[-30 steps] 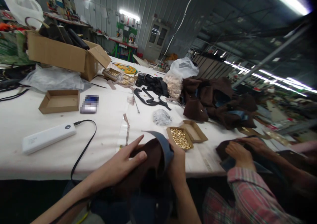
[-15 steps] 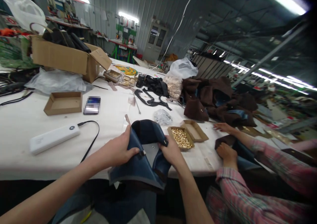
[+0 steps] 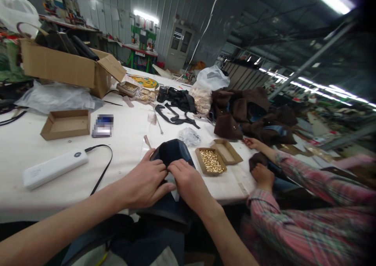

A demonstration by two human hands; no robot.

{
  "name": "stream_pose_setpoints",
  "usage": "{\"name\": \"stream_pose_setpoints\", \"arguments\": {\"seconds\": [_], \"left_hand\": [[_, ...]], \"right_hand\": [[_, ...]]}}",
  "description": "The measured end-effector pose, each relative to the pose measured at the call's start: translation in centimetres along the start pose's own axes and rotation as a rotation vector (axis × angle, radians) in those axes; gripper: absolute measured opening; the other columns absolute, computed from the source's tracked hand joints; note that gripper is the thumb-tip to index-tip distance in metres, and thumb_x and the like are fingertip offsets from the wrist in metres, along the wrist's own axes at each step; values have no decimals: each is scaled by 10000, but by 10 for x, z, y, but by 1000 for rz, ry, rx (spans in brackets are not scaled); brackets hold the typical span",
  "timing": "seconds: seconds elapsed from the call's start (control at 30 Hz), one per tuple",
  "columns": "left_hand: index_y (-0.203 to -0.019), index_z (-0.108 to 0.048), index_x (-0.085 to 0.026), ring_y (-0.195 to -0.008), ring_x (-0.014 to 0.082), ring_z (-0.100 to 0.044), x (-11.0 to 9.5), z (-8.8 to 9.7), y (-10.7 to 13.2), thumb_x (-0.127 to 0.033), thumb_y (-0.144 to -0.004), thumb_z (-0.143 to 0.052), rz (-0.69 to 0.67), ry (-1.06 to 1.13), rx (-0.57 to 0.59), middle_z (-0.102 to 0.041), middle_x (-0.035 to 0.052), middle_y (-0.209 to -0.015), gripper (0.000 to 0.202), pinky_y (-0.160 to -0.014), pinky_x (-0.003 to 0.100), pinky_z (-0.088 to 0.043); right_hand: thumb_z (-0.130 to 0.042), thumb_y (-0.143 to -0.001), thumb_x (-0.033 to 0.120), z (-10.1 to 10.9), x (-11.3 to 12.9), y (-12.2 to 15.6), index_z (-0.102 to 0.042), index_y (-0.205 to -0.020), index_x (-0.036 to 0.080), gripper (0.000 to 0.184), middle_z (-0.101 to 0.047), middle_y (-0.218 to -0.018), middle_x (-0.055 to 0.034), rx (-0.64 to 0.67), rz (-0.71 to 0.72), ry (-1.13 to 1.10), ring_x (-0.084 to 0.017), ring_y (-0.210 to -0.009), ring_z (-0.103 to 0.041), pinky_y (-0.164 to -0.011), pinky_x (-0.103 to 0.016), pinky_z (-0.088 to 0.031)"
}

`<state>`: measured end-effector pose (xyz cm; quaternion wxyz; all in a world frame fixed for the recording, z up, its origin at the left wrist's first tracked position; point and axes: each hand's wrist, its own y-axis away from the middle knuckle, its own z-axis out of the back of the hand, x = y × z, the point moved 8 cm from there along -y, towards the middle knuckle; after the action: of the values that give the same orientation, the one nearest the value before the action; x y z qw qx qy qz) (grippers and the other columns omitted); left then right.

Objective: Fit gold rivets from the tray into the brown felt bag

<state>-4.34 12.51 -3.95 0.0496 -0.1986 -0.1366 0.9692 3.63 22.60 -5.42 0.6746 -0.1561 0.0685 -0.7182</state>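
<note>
A dark blue leather-like bag (image 3: 173, 147) is held upright at the table's front edge, its lower part hanging toward my lap. My left hand (image 3: 147, 183) grips its left upper edge, thumb pointing right. Closed on the near rim is my right hand (image 3: 188, 183), whose fingertips meet those of the left at the middle. Whatever lies under the fingertips is hidden. Just right of the bag, a small cardboard box (image 3: 210, 162) holds gold-coloured metal fasteners. Beside that box is a second shallow cardboard box (image 3: 227, 152).
A white power bank (image 3: 55, 170) with a black cable, a phone (image 3: 102, 125) and a cardboard tray (image 3: 66, 125) lie left. Black straps (image 3: 176, 119) and a clear plastic bag (image 3: 189, 137) lie ahead. Brown pieces (image 3: 243, 109) are heaped right, near a co-worker's hands (image 3: 263, 176).
My right hand has moved left and up to meet my left hand, and the bag's wide opening is now drawn together. The co-worker's far hand has shifted slightly. The view has turned a little right.
</note>
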Motion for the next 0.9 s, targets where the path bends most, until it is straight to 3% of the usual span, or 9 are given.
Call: {"name": "stream_pose_setpoints", "arguments": {"seconds": [0.07,0.2,0.3,0.43,0.6,0.67,0.77,0.83,0.9], "left_hand": [[-909,-799,-202,-1061,327,-701,0,-2,-4,-603,-1134,-578,-44,-50,33,-773,105,-953,511,-1350,694,-206],[-841,-817,-241,-1210,314,-681,-4,6,-4,-526,-1116,-656,-121,-44,121,-776,90,-1030,427,-1385,611,-172],[-869,-800,-260,-1183,301,-688,0,20,3,-470,-1135,-605,-95,-83,181,-766,57,-980,391,-1396,615,-109],[-908,-761,-241,-1049,319,-716,13,33,8,-583,-1158,-492,49,-205,212,-757,62,-908,502,-1352,702,-99],[-1342,-744,-194,-1029,384,-731,9,31,11,-683,-1157,-388,150,-270,253,-782,145,-1054,632,-1170,730,-329],[-1552,-637,-228,-1092,390,-727,1,29,17,-787,-1096,-480,117,-211,284,-781,136,-1154,737,-1183,710,-333],[-1776,-352,-338,-1232,415,-707,-9,31,31,-953,-909,-647,59,-165,299,-740,124,-1393,1102,-1227,685,-330],[-1811,-236,-404,-1332,434,-670,-9,32,42,-947,-843,-744,53,-195,311,-684,118,-1524,1220,-1241,674,-340],[-1799,-262,-432,-1382,439,-639,-4,31,52,-789,-837,-885,79,-253,334,-659,112,-1568,1201,-1241,668,-354]], "right_hand": [[-563,-1063,45,-23,-7,-9,-728,-1132,174,220,-749,-1189,-100,177,-62,-103,-253,-1135,-657,-957,-356,-550],[-605,-1017,35,-48,-25,-20,-768,-1178,176,269,-759,-1194,-77,224,-137,-172,-221,-1096,-699,-951,-320,-540],[-684,-1075,203,-54,-28,-22,-792,-1290,226,241,-756,-1249,-52,216,-151,-253,-196,-1122,-728,-989,-289,-545],[-653,-1139,402,-58,-17,-22,-785,-1403,277,321,-755,-1312,-63,285,-121,-238,-232,-1184,-749,-1024,-330,-564],[-678,-1105,454,-69,-2,-32,-823,-1290,244,315,-757,-1255,-118,373,-79,-103,-304,-1089,-769,-904,-411,-610],[-725,-1067,436,-76,2,-38,-830,-1233,190,315,-761,-1229,-162,388,-78,-57,-339,-1053,-777,-863,-439,-620],[-705,-1044,309,-86,9,-50,-833,-1131,156,218,-787,-1133,-178,437,-39,-22,-330,-906,-793,-759,-431,-615],[-666,-1040,228,-89,13,-57,-826,-1128,164,193,-801,-1107,-162,455,36,-25,-326,-925,-799,-792,-433,-615],[-720,-1011,227,-88,16,-62,-814,-1186,190,202,-804,-1181,-137,459,138,-50,-323,-1056,-793,-862,-415,-612]]}}
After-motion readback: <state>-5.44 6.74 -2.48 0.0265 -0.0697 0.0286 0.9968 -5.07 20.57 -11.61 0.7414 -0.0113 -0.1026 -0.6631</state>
